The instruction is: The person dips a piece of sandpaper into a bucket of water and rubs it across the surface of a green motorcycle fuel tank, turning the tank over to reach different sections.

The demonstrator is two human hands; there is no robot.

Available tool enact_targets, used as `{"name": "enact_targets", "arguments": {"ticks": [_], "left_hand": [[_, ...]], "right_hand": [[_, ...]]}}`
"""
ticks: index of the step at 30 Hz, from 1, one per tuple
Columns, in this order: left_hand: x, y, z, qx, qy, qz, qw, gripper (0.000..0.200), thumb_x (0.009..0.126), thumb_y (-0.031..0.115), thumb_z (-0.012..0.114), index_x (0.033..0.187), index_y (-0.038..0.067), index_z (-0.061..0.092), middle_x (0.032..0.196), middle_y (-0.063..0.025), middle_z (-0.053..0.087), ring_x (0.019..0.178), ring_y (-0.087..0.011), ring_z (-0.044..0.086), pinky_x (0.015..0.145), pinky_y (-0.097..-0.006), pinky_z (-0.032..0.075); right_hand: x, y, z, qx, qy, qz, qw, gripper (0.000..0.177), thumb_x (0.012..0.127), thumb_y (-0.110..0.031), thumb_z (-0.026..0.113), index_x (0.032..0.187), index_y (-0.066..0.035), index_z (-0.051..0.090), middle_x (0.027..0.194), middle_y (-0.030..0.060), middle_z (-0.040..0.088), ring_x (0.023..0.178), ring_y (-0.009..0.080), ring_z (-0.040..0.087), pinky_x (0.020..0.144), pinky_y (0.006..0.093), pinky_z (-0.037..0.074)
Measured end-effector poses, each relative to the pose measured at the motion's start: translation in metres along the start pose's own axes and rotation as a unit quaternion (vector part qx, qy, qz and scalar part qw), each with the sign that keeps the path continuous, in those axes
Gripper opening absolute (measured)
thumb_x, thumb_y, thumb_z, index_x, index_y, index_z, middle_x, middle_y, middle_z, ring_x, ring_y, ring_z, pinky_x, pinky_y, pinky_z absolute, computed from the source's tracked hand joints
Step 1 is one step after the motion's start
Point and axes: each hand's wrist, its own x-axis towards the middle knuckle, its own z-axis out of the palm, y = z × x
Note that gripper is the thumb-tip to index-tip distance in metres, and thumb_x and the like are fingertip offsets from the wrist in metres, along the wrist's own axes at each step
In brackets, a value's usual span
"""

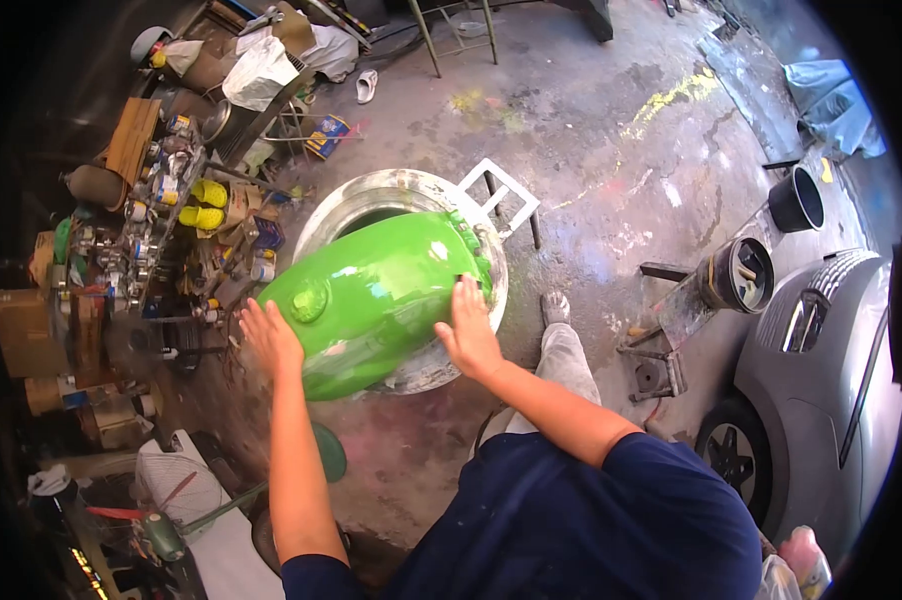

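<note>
A glossy green motorcycle fuel tank (386, 285) lies across a round, paint-stained ring (411, 180) that looks like a wheel or tire. Its raised round filler area (308, 300) is near the left end. My left hand (273, 340) rests against that end, fingers stretched out. At the tank's right side, my right hand (468, 325) is laid flat with its fingers extended and the thumb apart. Neither hand is wrapped around anything. The underside of the tank is hidden.
A white metal frame (499, 198) juts out behind the ring. Paint cans and yellow clogs (205, 205) crowd the left shelf. To the right are a black bucket (739, 275), a small stool (657, 375) and a grey car (821, 370). A fan (176, 500) stands lower left.
</note>
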Motion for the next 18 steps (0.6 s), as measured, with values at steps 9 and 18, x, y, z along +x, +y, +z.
{"name": "enact_targets", "arguments": {"ticks": [9,18], "left_hand": [[-0.009,0.001,-0.006,-0.011,-0.01,-0.007,1.0,0.069,0.108,0.051,0.026,0.159,0.005,0.03,0.164,-0.0218,0.027,0.153,-0.038,0.021,0.126,-0.0452,0.018],[-0.002,-0.008,0.006,-0.014,0.008,0.006,1.0,0.069,0.108,0.052,0.027,0.159,0.005,0.029,0.163,-0.0236,0.028,0.152,-0.0398,0.022,0.125,-0.0466,0.018]], "right_hand": [[0.017,-0.013,-0.006,-0.009,-0.059,-0.225,0.972,0.084,0.092,-0.032,0.068,0.153,0.007,0.027,0.158,0.0292,0.031,0.151,0.0441,0.023,0.124,0.0535,0.019],[0.034,-0.107,0.023,0.004,-0.068,-0.301,0.951,0.075,0.098,-0.042,0.057,0.15,0.007,0.034,0.158,0.0248,0.035,0.149,0.0394,0.03,0.124,0.0511,0.022]]}}
